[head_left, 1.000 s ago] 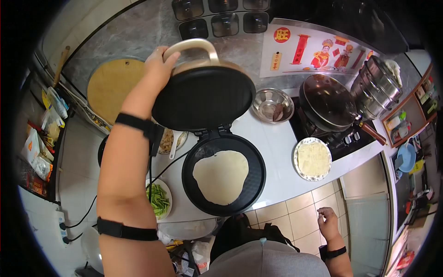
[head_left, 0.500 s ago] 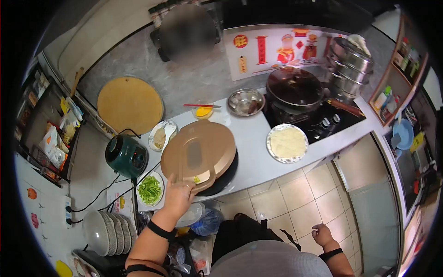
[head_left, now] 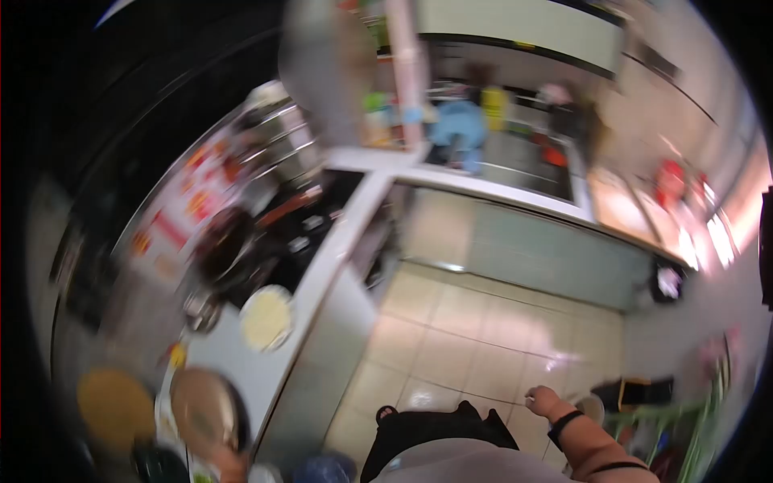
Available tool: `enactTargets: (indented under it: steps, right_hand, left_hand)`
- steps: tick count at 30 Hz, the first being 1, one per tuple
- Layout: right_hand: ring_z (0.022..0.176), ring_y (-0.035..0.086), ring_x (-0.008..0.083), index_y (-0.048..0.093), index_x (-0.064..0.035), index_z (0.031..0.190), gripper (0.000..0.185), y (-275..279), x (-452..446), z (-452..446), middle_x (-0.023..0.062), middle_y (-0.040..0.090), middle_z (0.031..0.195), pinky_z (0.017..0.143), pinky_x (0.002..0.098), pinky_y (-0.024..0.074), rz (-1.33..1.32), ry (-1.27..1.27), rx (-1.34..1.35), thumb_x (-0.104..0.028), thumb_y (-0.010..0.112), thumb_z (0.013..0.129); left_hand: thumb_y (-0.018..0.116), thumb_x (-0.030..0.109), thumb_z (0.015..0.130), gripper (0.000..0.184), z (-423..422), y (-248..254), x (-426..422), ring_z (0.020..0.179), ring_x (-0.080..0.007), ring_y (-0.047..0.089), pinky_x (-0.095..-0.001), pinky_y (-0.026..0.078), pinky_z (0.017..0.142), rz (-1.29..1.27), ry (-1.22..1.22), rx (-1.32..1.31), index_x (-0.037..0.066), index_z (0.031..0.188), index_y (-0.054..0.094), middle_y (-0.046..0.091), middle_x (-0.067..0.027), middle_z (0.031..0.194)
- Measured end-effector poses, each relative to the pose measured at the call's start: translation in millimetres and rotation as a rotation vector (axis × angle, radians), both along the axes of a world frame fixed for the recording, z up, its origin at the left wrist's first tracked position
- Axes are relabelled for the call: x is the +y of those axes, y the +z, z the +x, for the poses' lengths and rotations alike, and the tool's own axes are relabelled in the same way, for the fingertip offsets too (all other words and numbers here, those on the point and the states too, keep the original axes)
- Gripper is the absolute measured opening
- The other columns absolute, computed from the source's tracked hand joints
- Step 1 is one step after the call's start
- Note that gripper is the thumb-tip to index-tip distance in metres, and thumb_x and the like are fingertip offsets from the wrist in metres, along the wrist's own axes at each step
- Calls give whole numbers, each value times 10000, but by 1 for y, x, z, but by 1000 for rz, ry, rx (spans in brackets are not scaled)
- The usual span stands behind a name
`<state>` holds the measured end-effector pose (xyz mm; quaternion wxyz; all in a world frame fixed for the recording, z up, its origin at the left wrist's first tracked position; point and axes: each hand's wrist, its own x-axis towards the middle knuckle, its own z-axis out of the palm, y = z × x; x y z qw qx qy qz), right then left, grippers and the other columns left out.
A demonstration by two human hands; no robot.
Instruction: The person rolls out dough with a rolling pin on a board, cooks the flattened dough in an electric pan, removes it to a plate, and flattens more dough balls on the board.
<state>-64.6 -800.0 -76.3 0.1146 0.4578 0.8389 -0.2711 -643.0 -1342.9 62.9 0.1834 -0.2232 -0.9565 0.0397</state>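
At the lower left, a bronze-coloured electric pan (head_left: 203,406) sits on the white counter with its lid lowered. My left hand (head_left: 229,460) is at the lid's front edge, by its handle; its fingers are smeared by motion. My right hand (head_left: 543,400) hangs over the tiled floor, away from any object, with its fingers curled and closed and nothing seen in them. A plate with pale flat rounds (head_left: 267,319) rests near the counter's edge. Beyond it stands a dark lidded wok (head_left: 227,245) on the stove (head_left: 310,233).
A metal bowl (head_left: 201,311) lies beside the wok. Stacked steamers (head_left: 282,141) stand at the back. A round wooden board (head_left: 117,409) is at the far left. Across the floor (head_left: 451,346) are glass-fronted cabinets (head_left: 539,245) and a sink (head_left: 515,173). A green rack (head_left: 684,431) stands at the lower right.
The lid was raised and has come down over the pan with my left hand. The view has swung to the right, so the pan and counter now appear lower left.
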Motion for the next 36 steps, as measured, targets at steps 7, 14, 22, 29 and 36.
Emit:
enactTargets:
  steps: [7, 14, 22, 29, 36]
  right_hand:
    - [1001, 631, 343, 706, -88, 995, 306, -37, -20, 72, 181, 682, 1014, 890, 425, 496, -205, -382, -113, -277, 592, 783]
    - [985, 633, 353, 720, -93, 999, 339, -48, -15, 151, 166, 687, 1011, 895, 424, 490, -239, -691, -81, -300, 589, 766]
    - [913, 644, 377, 735, -76, 911, 301, -8, 54, 223, 200, 685, 939, 859, 452, 498, -231, -1082, -160, -268, 553, 767]
    - [848, 641, 380, 704, -43, 883, 220, 13, 224, 247, 198, 672, 846, 794, 458, 511, 120, -1130, 74, -191, 606, 754]
    - [813, 580, 358, 595, -64, 877, 143, 70, 477, 331, 153, 566, 876, 726, 435, 499, 690, -937, 386, -86, 652, 749]
  left_hand:
    - [715, 232, 751, 433, 21, 14, 235, 1074, -446, 482, -485, 382, 993, -178, -567, -382, 14, 1105, 594, 550, -255, 1115]
    - [677, 229, 792, 397, 71, -81, 482, 1107, -426, 532, -449, 442, 954, -312, -627, -878, 57, 1145, 620, 563, -249, 1195]
    - [512, 297, 874, 274, 188, -108, 778, 923, -354, 625, -469, 509, 834, -681, -1064, -947, 123, 968, 701, 651, -168, 1004]
    - [539, 303, 881, 253, 364, -46, 973, 953, -327, 623, -440, 507, 828, -539, -1319, -879, 106, 941, 688, 651, -127, 1012]
    - [616, 292, 850, 241, 488, -35, 1049, 1019, -322, 597, -429, 495, 862, -426, -1295, -929, 109, 998, 666, 615, -135, 1090]
